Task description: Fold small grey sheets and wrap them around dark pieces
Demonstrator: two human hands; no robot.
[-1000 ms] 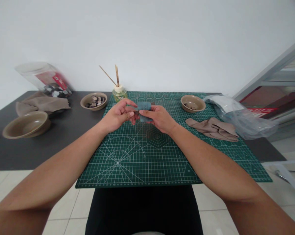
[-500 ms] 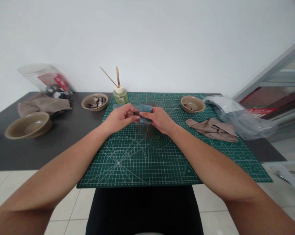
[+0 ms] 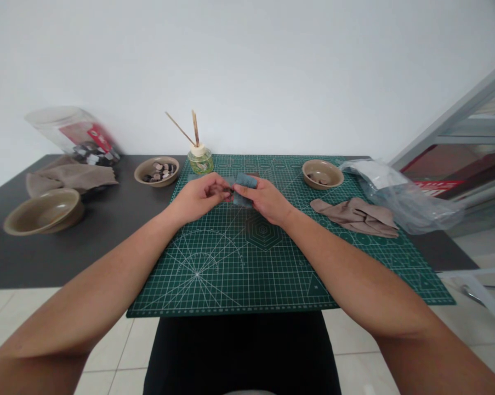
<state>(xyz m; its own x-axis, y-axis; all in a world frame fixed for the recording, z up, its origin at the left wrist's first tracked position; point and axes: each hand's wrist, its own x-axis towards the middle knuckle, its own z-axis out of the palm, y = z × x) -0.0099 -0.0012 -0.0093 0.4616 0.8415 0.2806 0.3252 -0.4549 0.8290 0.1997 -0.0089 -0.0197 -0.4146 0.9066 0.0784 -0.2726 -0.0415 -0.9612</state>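
Observation:
Above the green cutting mat (image 3: 225,263), my two hands meet. In my right hand (image 3: 271,202) is a folded blue-grey sheet of what looks like sandpaper (image 3: 246,180), pinched under the thumb. My left hand (image 3: 200,198) is closed, its thumb and fingertips gripping a small dark piece (image 3: 231,192) against the sheet. Fingers hide most of that piece, so its shape cannot be told. Behind the hands, more grey-blue and brown flat material lies on the mat, partly covered.
Left of the mat sit a bowl of small wooden pieces (image 3: 159,183), a larger tan bowl (image 3: 41,224), a brown cloth (image 3: 72,178) and a clear jar (image 3: 62,126). A reed diffuser (image 3: 200,162) stands behind. At right are another bowl (image 3: 324,185), a cloth (image 3: 356,215) and a plastic bag (image 3: 411,200).
My fingers have shifted slightly on the small piece, and the sheet is tilted a little differently in my right hand. The whole view has drifted slightly.

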